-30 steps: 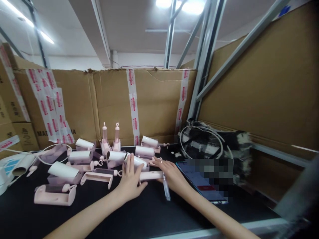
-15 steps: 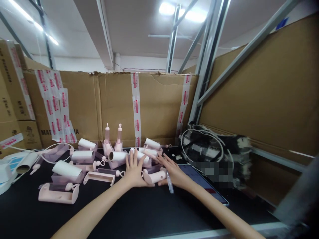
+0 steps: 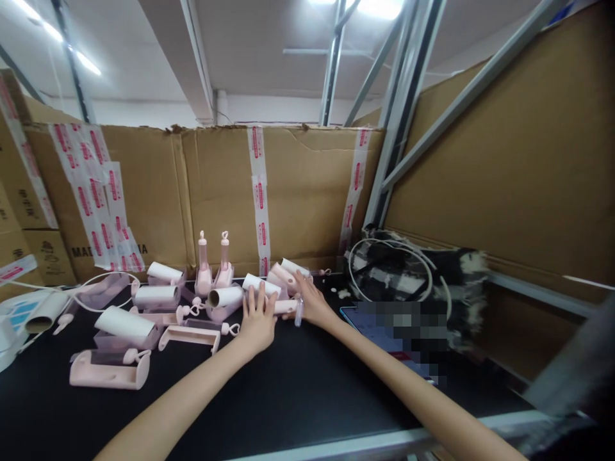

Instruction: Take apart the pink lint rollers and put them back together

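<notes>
My left hand (image 3: 257, 323) lies with its fingers spread over a white paper roll (image 3: 262, 285) and the near end of the pink pieces beside it. Closed around the right end of a pink roller case (image 3: 284, 307), my right hand (image 3: 313, 303) has its fingertips near another pink case (image 3: 282, 276) behind. A small translucent strip (image 3: 298, 314) sticks up by the right thumb. Just left of my hands are a roll in a translucent lilac tray (image 3: 225, 302) and an open pink case (image 3: 189, 338). My fingers hide part of the held case.
Two pink handles with loops (image 3: 225, 256) stand upright at the back. More rolls (image 3: 125, 321) and an open case (image 3: 109, 371) lie left. On the right are a tablet (image 3: 353, 318) and a dark bundle with white cable (image 3: 394, 275). Cardboard (image 3: 221, 192) walls the back.
Both hands have moved forward, away from me, and the pink case has gone with them to the group of rolls at the back. The view has shifted slightly.
</notes>
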Demonstrator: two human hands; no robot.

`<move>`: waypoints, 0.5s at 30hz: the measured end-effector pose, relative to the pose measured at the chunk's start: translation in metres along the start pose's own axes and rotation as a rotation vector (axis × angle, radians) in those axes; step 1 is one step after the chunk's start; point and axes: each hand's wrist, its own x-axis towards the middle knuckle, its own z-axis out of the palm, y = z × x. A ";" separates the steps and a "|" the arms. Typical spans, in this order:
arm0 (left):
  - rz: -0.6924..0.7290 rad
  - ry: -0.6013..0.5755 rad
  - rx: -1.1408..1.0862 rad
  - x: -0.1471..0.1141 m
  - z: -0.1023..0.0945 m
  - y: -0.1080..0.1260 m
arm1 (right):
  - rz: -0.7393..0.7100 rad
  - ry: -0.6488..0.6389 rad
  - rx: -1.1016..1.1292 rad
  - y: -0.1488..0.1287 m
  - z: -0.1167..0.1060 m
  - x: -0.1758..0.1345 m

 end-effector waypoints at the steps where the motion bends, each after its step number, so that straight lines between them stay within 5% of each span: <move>1: -0.007 0.002 -0.002 0.003 0.002 -0.002 | 0.000 0.002 -0.017 0.000 -0.003 0.004; 8: 0.002 0.035 0.000 0.009 -0.004 0.000 | -0.050 -0.055 -0.114 -0.004 -0.018 0.005; 15: 0.230 0.074 0.097 -0.024 -0.016 0.010 | -0.049 -0.003 -0.145 0.001 -0.012 -0.016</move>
